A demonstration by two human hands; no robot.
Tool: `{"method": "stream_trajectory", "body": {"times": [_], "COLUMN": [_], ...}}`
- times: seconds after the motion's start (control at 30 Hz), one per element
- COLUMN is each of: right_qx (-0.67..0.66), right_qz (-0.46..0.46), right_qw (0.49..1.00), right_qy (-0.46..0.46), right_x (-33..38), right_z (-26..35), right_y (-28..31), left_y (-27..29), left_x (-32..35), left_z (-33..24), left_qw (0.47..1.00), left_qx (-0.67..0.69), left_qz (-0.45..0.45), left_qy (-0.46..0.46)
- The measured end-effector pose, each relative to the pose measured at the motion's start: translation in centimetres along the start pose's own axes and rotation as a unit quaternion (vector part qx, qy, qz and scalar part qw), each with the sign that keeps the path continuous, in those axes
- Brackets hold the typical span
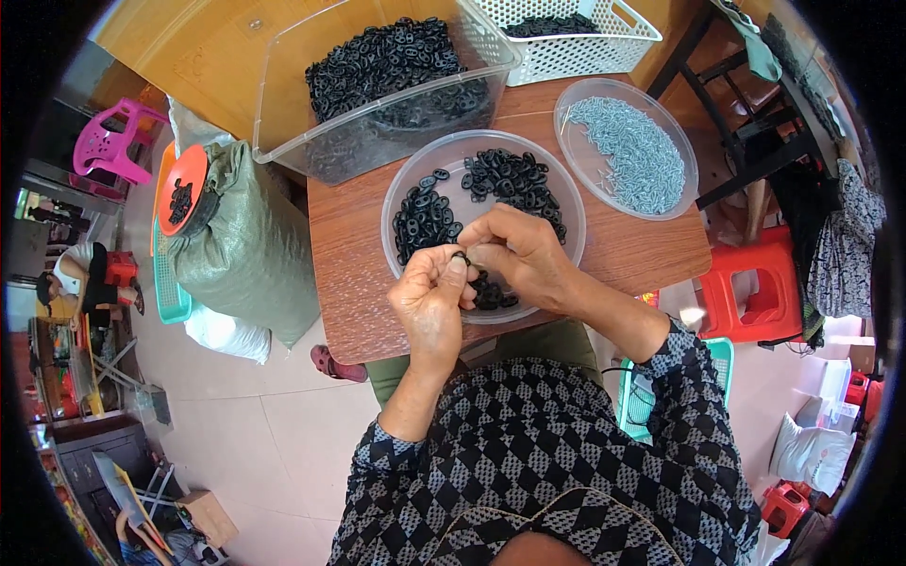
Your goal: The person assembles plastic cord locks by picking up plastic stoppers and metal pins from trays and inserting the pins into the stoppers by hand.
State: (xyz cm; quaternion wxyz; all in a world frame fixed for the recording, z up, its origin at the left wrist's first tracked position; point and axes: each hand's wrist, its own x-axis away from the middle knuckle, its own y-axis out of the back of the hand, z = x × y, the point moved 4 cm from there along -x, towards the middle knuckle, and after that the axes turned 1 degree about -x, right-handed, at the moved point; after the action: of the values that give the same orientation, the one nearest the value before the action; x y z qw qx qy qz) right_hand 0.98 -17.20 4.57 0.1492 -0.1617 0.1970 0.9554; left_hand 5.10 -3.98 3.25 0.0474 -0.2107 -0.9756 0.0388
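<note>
Above the near edge of a round clear plastic tub (460, 191), my two hands meet. Thumb and fingers of my left hand (429, 307) pinch a small black oval plastic piece (460, 256). My right hand (528, 259) is closed in a pinch right beside it; whatever lies between its fingertips is hidden. Inside the tub, black oval pieces form a left heap (422, 219) and a right heap (528, 189), with more below my hands. To the right, a round clear lid-like tray (578, 149) holds many small silvery screws (637, 156).
A large clear bin (274, 113) of black pieces and a white perforated basket (585, 47) stand behind the tub. A stuffed green sack (250, 250) carrying an orange bowl (189, 165) is left of the wooden table (349, 311). A red stool (755, 283) stands right. Another person (80, 274) sits far left.
</note>
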Motion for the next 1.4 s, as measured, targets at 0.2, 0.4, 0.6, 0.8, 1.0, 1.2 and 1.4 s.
{"method": "stream_trajectory", "body": {"times": [0.2,0.4,0.6,0.8,1.0,1.2,1.4], "right_qx": [-0.130,-0.125,-0.133,-0.124,-0.119,0.061,0.266], "right_qz": [-0.003,0.036,0.066,0.065,0.058,0.011,0.155], "right_qw": [0.986,0.985,0.974,0.971,0.985,0.994,0.951], "right_qy": [-0.100,-0.117,-0.169,-0.193,-0.107,-0.094,0.032], "right_x": [0.2,0.1,0.2,0.3,-0.2,-1.4,1.0], "right_z": [-0.9,-1.0,-0.5,-0.7,-1.7,-1.4,-3.3], "right_y": [0.5,0.2,-0.1,-0.3,0.6,7.4,6.0], "left_y": [0.1,0.0,-0.1,-0.1,-0.1,0.0,-0.1], "left_x": [-0.2,-0.1,0.1,0.3,-0.2,-0.3,-0.2], "left_z": [0.0,0.0,0.1,0.0,0.4,0.1,0.3], "left_qw": [0.999,0.999,0.999,1.000,0.999,0.999,0.999], "left_qx": [0.041,0.041,0.026,0.004,0.041,0.034,0.028], "left_qz": [-0.010,-0.008,-0.010,-0.015,0.009,0.016,0.018], "left_qy": [0.021,0.003,-0.032,-0.024,-0.002,-0.035,-0.042]}}
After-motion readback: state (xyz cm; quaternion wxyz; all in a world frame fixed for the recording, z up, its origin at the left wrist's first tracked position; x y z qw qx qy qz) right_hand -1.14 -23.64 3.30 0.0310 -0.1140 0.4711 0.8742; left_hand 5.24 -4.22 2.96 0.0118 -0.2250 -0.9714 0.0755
